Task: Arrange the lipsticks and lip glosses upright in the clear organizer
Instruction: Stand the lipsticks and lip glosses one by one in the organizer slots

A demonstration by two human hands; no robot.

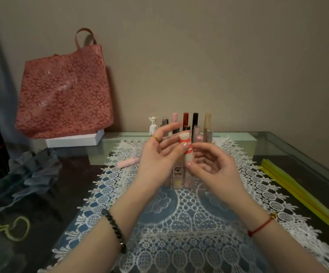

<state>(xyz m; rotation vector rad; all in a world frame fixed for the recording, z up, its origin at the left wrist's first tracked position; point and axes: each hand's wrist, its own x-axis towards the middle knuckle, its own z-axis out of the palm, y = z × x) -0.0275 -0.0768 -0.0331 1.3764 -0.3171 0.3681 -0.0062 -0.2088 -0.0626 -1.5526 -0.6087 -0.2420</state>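
Note:
A cream lipstick tube with coral stripes (186, 146) is held tilted above the lace mat, between my two hands. My left hand (159, 154) pinches its upper part with thumb and fingers. My right hand (209, 164) holds its lower end with thumb and fingertips. Behind and below the hands stands the clear organizer (179, 180), mostly hidden, with several lipsticks and glosses upright in it, among them a red tube (185, 119), a black tube (195, 120) and a beige tube (207, 122). A pink tube (128, 162) lies flat on the mat to the left.
A white lace mat (179, 223) covers the glass table's middle. A red floral bag (65, 91) stands on a white box (75, 139) at the back left. Grey fabric (35, 174) and a yellow-green cord (15, 229) lie left. Yellow strips (305, 194) lie right.

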